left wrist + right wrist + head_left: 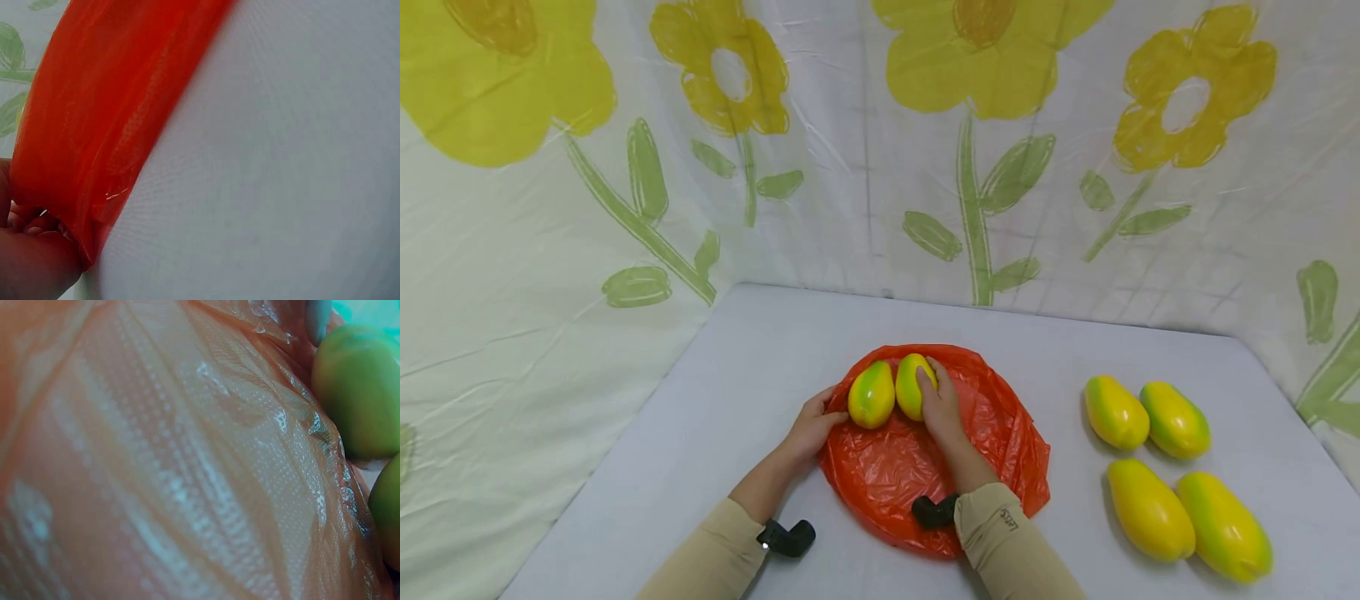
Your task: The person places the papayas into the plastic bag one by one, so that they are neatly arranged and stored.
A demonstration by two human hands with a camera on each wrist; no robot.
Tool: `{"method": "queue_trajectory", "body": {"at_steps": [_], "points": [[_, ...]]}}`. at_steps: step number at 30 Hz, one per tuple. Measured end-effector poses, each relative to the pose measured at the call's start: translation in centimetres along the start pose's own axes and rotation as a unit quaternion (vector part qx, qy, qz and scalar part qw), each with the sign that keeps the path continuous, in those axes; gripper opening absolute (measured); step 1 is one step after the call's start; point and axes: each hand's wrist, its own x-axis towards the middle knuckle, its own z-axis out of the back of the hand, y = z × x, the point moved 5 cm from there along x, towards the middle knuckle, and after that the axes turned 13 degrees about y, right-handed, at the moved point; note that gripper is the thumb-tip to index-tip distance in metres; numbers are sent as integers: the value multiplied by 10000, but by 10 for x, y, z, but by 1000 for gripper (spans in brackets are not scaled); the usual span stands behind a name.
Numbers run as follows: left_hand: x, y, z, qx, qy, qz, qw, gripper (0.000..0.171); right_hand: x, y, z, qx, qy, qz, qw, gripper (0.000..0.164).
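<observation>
In the head view a red plastic bag [895, 475] lies spread open, its rim forming a rough round. Two yellow-green mangoes sit side by side at its far part, a left mango [871, 398] and a right mango [912, 385]. My right hand [943, 404] reaches over the bag and holds the right mango, thumb on its near side. My left hand [812, 423] grips the bag's left rim beside the left mango. The left wrist view shows the bag wall [106, 106] raised, its edge pinched by my left hand [37, 256].
On the table [685, 467], to the right of the bag, lie several more mangoes: a far pair, including one mango [1116, 411], and a nearer pair, including another mango [1223, 527]. A flower-printed curtain [835, 242] hangs behind the table and along its sides.
</observation>
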Motion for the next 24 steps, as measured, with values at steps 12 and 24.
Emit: {"method": "queue_trajectory", "body": {"at_steps": [12,24], "points": [[-2,-1,-1,-50,44,-64,10000,47,-3,2,1,-86,9,137,9999,56],[-1,0,-1,-63,59,-94,9999,48,-10,13,17,30,-105,365,9993,49]]}}
